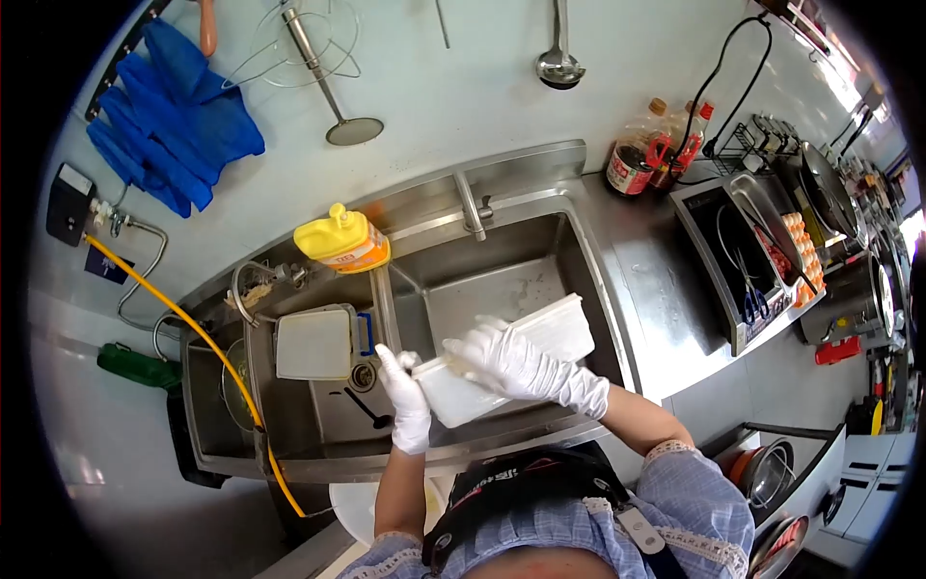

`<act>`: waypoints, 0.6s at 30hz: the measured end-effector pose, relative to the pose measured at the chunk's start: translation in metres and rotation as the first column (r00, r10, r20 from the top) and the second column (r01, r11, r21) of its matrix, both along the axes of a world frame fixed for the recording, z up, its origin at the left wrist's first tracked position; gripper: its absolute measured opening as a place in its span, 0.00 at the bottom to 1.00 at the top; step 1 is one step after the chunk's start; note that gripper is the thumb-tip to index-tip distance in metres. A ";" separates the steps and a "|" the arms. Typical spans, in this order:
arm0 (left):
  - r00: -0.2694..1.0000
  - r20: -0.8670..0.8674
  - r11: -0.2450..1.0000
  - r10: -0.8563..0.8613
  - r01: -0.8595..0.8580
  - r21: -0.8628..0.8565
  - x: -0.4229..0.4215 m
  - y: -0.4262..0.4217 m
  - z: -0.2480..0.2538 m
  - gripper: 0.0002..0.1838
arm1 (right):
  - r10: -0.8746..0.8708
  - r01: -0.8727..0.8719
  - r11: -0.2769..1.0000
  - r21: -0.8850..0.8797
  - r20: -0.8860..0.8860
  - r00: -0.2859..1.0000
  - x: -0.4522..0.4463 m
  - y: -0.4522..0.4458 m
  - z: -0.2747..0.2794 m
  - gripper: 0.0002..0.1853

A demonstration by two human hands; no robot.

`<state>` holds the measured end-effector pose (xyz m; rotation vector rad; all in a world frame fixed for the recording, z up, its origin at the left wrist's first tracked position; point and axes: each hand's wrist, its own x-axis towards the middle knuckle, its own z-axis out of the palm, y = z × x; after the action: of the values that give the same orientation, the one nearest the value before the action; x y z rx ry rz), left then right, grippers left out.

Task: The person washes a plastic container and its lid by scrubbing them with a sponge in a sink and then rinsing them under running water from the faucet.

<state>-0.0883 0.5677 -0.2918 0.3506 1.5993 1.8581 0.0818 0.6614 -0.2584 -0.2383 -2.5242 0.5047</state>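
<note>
Over the right basin of the steel sink (603, 289), a white rectangular container (559, 331) is held at a tilt. My left hand (403, 396), in a white glove, grips its left end, with the thumb pointing up. My right hand (506, 362), gloved too, lies across the container's upper side with its fingers bent together; whatever is under those fingers is hidden. A white lidded box (314, 344) sits in the middle basin, beside a drain and a black ladle (378, 420). Behind it, on the rim, stands a yellow detergent bottle (344, 239).
The faucet (471, 205) rises behind the right basin. A yellow hose (198, 328) crosses the left side. Sauce bottles (632, 159) and a cooker with trays and blue scissors (755, 306) are at the right. Blue gloves (178, 116) hang on the wall.
</note>
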 end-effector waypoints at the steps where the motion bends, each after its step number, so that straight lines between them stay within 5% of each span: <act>1: 0.999 0.039 0.999 0.021 -0.020 -0.043 0.001 -0.003 0.005 0.30 | -0.012 0.022 0.995 -0.097 0.106 0.994 0.008 0.009 0.009 0.23; 4: 0.987 0.102 0.986 0.125 -0.112 -0.124 -0.024 -0.017 -0.021 0.29 | -0.042 0.102 0.941 -0.323 0.187 0.981 0.048 0.047 -0.032 0.20; 5: 0.998 -0.058 0.981 0.013 -0.024 -0.195 -0.025 -0.019 -0.026 0.28 | 0.007 0.119 0.875 -0.469 0.259 0.966 0.056 0.045 -0.033 0.19; 7: 0.950 -0.260 0.951 -0.170 0.089 -0.296 -0.030 -0.020 -0.044 0.26 | 0.009 0.113 0.891 -0.441 0.265 0.964 0.066 0.046 -0.068 0.18; 8: 0.924 -0.335 0.971 -0.185 0.119 -0.208 -0.036 -0.017 -0.055 0.24 | -0.034 0.188 0.857 -0.480 0.311 0.950 0.067 0.044 -0.078 0.18; 12: 0.942 -0.264 0.978 0.208 -0.204 0.043 -0.095 -0.034 -0.098 0.15 | -0.247 0.393 0.855 -0.338 0.400 0.882 0.069 0.037 -0.160 0.14; 13: 0.923 -0.115 0.929 0.366 -0.355 0.104 -0.115 -0.041 -0.109 0.13 | -0.294 0.431 0.873 -0.228 0.460 0.838 0.070 0.031 -0.185 0.13; 16: 0.846 0.075 0.817 0.527 -0.481 -0.318 -0.178 -0.073 -0.165 0.12 | -0.440 0.450 0.890 0.077 0.412 0.798 0.061 0.006 -0.235 0.10; 18: 0.810 0.211 0.807 0.547 -0.443 -0.391 -0.212 -0.087 -0.198 0.13 | -0.522 0.511 0.846 0.151 0.432 0.736 0.057 -0.006 -0.257 0.08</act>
<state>-0.2999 0.4809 -0.4895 -0.5528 1.8406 1.8417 0.1385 0.6551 -0.5152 -1.1424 -2.7285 0.2009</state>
